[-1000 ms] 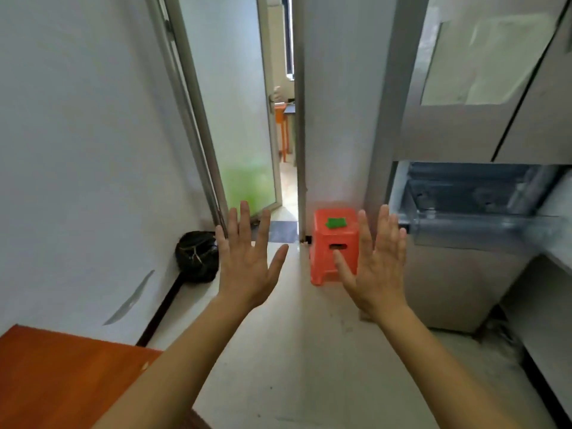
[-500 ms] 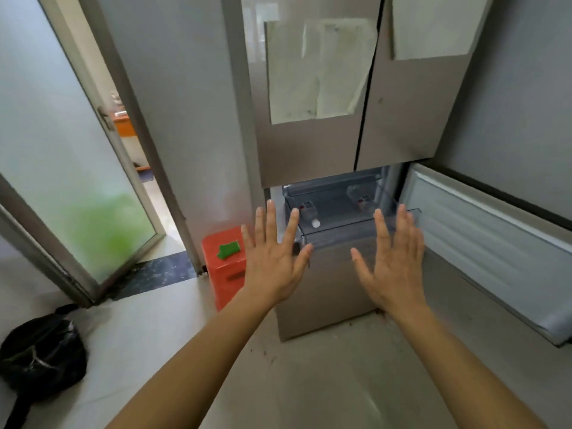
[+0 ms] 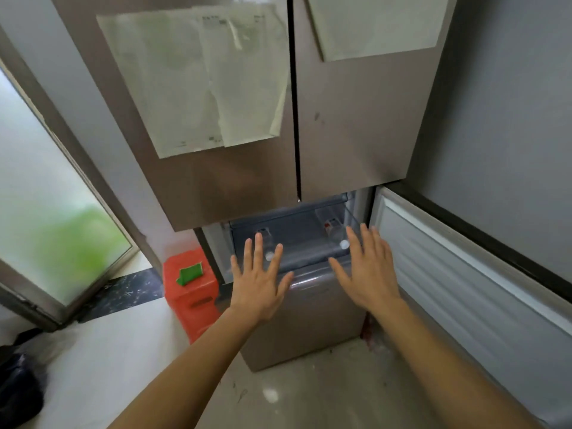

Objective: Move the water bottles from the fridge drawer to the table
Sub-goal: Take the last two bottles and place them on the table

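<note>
The fridge drawer, clear plastic, stands pulled out under the closed upper doors. Two clear water bottles lie in it with white caps toward me: one bottle at the left and one bottle at the right. My left hand hovers in front of the drawer's left part, fingers spread, holding nothing. My right hand is spread the same way before the drawer's right part, partly covering the right bottle. No table is in view.
An open fridge door with a white ribbed inner face juts out at the right. An orange plastic stool with a green object on it stands left of the fridge. A frosted glass door and a black bag are at the left.
The view swung right from the doorway and table corner to face the fridge, then moved closer. Both hands stayed spread and empty, now nearer the drawer.
</note>
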Demonstrator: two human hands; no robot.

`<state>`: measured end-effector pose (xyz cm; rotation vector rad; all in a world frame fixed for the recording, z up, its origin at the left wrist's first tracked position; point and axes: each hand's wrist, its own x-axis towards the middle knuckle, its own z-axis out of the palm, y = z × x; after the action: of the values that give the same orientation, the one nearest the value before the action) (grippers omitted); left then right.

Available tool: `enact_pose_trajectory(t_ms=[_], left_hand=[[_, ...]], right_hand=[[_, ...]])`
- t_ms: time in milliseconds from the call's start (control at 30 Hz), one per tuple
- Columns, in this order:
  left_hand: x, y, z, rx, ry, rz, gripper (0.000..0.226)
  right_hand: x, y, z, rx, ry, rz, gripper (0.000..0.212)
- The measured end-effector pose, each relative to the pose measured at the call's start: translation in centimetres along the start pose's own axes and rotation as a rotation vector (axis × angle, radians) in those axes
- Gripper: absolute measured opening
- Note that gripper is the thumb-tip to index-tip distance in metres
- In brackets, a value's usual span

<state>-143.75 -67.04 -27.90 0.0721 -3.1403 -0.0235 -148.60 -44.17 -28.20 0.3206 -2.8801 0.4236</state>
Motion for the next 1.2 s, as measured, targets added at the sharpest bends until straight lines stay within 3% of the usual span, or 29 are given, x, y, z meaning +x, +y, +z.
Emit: enact_pose_trajectory(t_ms=[367, 600, 733, 1000, 1200], left_hand=[[9.3, -1.1, 5.4, -0.201, -0.230, -0.197, 0.073], [14.7, -2.7, 9.9, -0.369, -0.478, -0.278, 0.076], [16.8, -2.9, 11.2, -0.465, -0.649, -0.279, 0.078], [20.6, -3.6, 15.4, -0.437, -0.654, -0.301, 0.075], [23.2, -3.8, 17.1, -0.487, -0.621, -0.359, 0.074]], right_hand=[[10.0, 2.5, 6.7, -0.075, -0.317, -0.050, 0.072], [13.8, 3.9, 11.9, -0.043, -0.563, 0.080, 0.071], [16.5, 5.2, 14.1, 0.034, -0.725, 0.174, 0.081], [21.3, 6.8, 18.6, -0.105, -0.885, 0.203, 0.080], [22.5, 8.4, 20.5, -0.139, -0.876, 0.228, 0.086]])
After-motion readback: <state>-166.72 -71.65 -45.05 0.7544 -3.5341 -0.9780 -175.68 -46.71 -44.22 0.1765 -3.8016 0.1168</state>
